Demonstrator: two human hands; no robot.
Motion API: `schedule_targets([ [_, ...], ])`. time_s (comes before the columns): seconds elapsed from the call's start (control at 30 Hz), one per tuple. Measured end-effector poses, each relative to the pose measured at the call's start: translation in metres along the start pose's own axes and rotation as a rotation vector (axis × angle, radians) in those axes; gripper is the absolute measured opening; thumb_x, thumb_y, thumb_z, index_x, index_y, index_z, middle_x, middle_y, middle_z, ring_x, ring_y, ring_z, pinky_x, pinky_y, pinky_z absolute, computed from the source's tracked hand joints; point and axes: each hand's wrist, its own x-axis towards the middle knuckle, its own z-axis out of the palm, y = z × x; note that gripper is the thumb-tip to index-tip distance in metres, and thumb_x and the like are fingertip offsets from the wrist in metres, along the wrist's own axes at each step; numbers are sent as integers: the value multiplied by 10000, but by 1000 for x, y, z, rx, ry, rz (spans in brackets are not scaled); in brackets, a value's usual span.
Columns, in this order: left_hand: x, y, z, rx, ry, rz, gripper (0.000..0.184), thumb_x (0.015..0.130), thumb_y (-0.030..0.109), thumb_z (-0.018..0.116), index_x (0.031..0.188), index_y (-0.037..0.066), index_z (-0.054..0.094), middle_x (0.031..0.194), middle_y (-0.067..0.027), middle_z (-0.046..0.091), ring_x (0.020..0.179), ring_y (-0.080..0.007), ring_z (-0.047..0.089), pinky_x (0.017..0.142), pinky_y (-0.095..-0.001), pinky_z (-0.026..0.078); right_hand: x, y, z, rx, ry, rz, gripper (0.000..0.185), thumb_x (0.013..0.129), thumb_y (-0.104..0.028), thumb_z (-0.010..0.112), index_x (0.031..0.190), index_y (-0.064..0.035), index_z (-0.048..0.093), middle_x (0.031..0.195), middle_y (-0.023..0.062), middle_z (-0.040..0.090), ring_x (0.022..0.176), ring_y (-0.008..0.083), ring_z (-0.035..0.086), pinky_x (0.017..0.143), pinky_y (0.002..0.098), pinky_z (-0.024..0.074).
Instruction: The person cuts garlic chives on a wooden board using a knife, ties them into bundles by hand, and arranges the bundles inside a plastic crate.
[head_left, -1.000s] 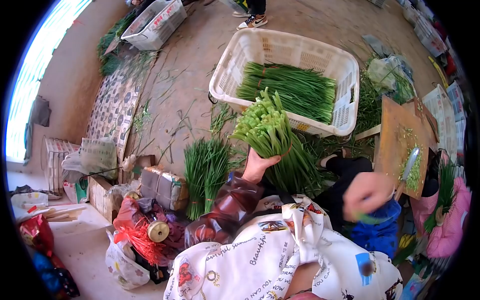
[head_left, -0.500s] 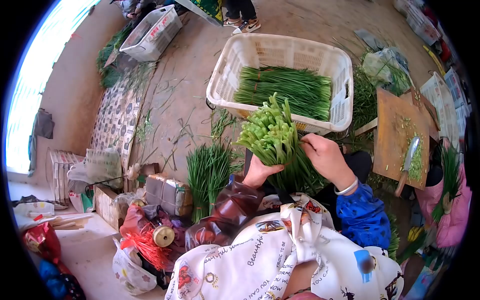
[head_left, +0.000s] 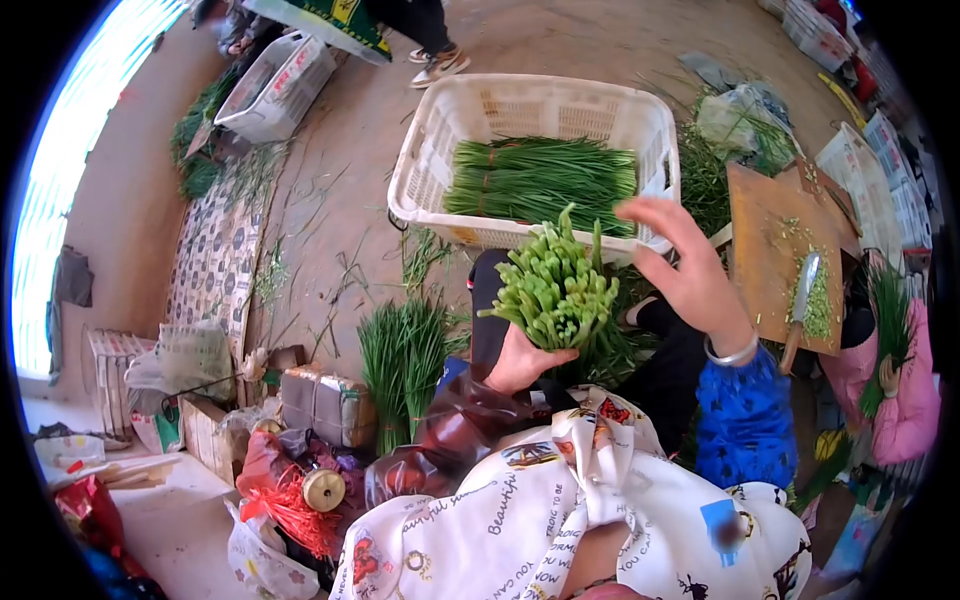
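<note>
My left hand (head_left: 525, 360) is wrapped round a thick bunch of garlic chives (head_left: 555, 290), its pale cut stem ends turned up toward me. The leaves hang below, partly hidden by my hand and lap. To the right of the bunch, my right hand (head_left: 700, 280) is raised and apart from it, thumb and fingers spread with nothing between them. Just beyond both hands stands a white plastic crate (head_left: 480, 230). Inside it lie bundled green chives (head_left: 540, 180), with a reddish tie near their left end.
A wooden board (head_left: 755, 240) with a knife (head_left: 803, 290) and chopped bits is at right. Tied chive bunches (head_left: 400, 360) stand left of my lap, near red twine (head_left: 310, 515). A person's shoes (head_left: 440, 65) are beyond the crate; a pink sleeve (head_left: 905, 420) is far right.
My right hand has left the side of the bunch, moving right and opening. The bunch now tilts more toward me in my left hand. The walking person has moved left.
</note>
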Motion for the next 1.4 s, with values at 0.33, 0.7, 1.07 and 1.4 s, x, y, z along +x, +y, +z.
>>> schedule_targets([
  [0.33,-6,5,18,-57,-82,77,620,614,-22,706,1158,-26,408,1105,-83,511,999,-157,483,880,-289,381,11,17,19,9,-74,14,61,737,-76,598,769,-26,613,872,89,603,845,212,549,799,300,405],
  [0.7,-1,-5,9,-42,-113,33,685,600,-5,719,1191,-28,372,1148,-99,480,1049,-177,455,919,-309,348,-6,1,-107,635,720,-192,202,830,-91,526,978,36,577,973,130,589,855,171,574,779,263,450],
  [1.07,25,-2,-30,-323,237,105,591,586,-39,673,1126,-1,437,1045,-86,540,963,-213,531,878,-344,410,-96,-58,-258,32,940,-508,214,879,-320,346,967,-152,445,908,-29,464,828,112,450,720,243,382],
  [1.4,59,123,-47,-79,341,608,483,598,9,618,1055,-26,465,992,-77,549,898,-181,526,819,-291,401,-51,12,-69,-495,-290,252,744,725,-206,621,1290,61,216,1304,216,318,1218,268,312,984,317,272],
])
